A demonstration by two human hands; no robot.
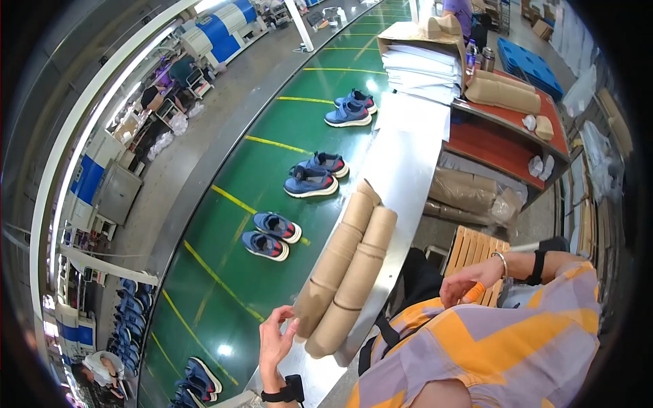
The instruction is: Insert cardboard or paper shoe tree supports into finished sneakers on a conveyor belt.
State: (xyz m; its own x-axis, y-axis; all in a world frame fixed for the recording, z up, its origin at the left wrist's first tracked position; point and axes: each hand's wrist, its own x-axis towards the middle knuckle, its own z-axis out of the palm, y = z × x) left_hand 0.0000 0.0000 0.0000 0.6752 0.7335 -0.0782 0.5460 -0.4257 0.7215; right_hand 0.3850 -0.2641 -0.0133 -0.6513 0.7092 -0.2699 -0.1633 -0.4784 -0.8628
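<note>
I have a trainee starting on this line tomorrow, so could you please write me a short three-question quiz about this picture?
1. True or false: the left hand touches the brown paper rolls.
2. How many pairs of shoes lie on the green belt between the rolls and the white paper stack?
3. The right hand is: A) on the rolls, B) held by the striped shirt, C) on a shoe.

Key: 1 true; 2 three, with the nearest pair; 3 B.
</note>
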